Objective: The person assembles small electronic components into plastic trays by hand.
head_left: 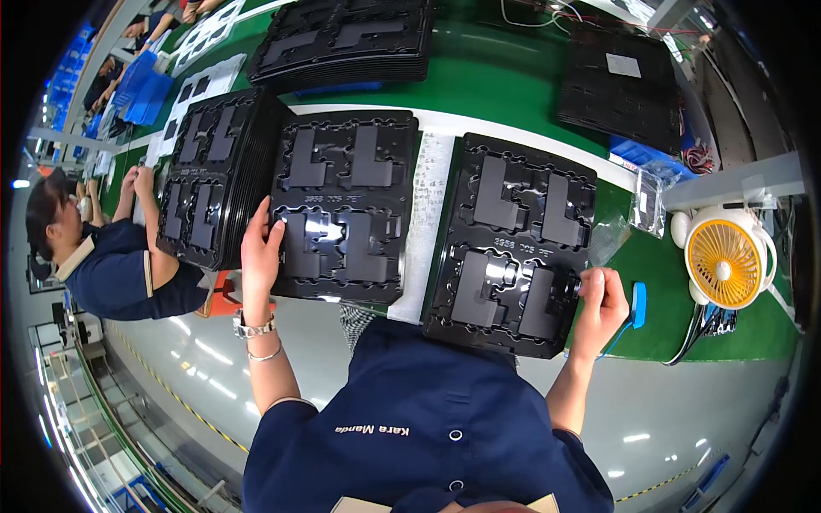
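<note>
Two black moulded plastic trays lie side by side in front of me, each holding several dark grey L-shaped pieces. At the left edge of the middle tray (pixel 342 200) rests my left hand (pixel 261 252), fingers stretched out and thumb apart over the rim. My right hand (pixel 601 309) is closed, with thumb and forefinger together beside the right edge of the right tray (pixel 487 338). What those fingers hold, if anything, is hidden. A tall stack of similar black trays (pixel 201 171) stands just left of my left hand.
More stacked trays (pixel 342 43) sit at the back, and a black stack (pixel 620 85) at the far right. A yellow-and-white fan (pixel 724 263), a blue clip-like item (pixel 639 305) and clear plastic bags (pixel 650 201) lie to the right. A co-worker (pixel 120 265) sits at left.
</note>
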A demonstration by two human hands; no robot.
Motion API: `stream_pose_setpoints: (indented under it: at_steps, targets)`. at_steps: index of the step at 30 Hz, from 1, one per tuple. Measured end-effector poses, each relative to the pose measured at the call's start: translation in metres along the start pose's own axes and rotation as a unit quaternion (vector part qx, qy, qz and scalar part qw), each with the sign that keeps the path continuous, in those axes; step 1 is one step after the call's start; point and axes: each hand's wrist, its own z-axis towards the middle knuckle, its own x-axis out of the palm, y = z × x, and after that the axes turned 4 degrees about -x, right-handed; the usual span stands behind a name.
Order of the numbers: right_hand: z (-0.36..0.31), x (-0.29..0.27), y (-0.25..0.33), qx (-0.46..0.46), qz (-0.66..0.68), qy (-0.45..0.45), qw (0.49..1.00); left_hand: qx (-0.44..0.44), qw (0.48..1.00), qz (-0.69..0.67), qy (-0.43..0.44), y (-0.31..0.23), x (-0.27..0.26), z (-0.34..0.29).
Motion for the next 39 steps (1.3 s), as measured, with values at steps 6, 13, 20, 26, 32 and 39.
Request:
stream_pose_setpoints:
  at_steps: [6, 13, 20, 26, 32, 39]
  targets:
    - [0.013, -0.008, -0.002, 0.009, -0.053, 0.009, 0.999, 0.182, 0.952, 0.180, -0.171, 0.005, 0.030, 0.003]
    - [0.056, -0.036, -0.055, 0.037, -0.229, -0.064, 0.971, 0.190, 0.955, 0.142, -0.180, 0.022, 0.031, 0.019]
    - [0.082, -0.045, -0.089, -0.022, -0.439, -0.012, 0.898, 0.182, 0.951, 0.175, -0.176, 0.015, 0.041, 0.017]
    - [0.096, -0.051, -0.104, -0.005, -0.449, 0.047, 0.892, 0.275, 0.932, 0.129, -0.199, -0.053, 0.061, -0.020]
    - [0.094, -0.047, -0.106, -0.058, -0.421, -0.002, 0.905, 0.331, 0.940, 0.036, -0.078, -0.103, 0.084, -0.046]
    - [0.107, -0.063, -0.116, -0.019, -0.383, 0.026, 0.923, 0.398, 0.916, -0.023, 0.055, -0.129, 0.113, -0.067]
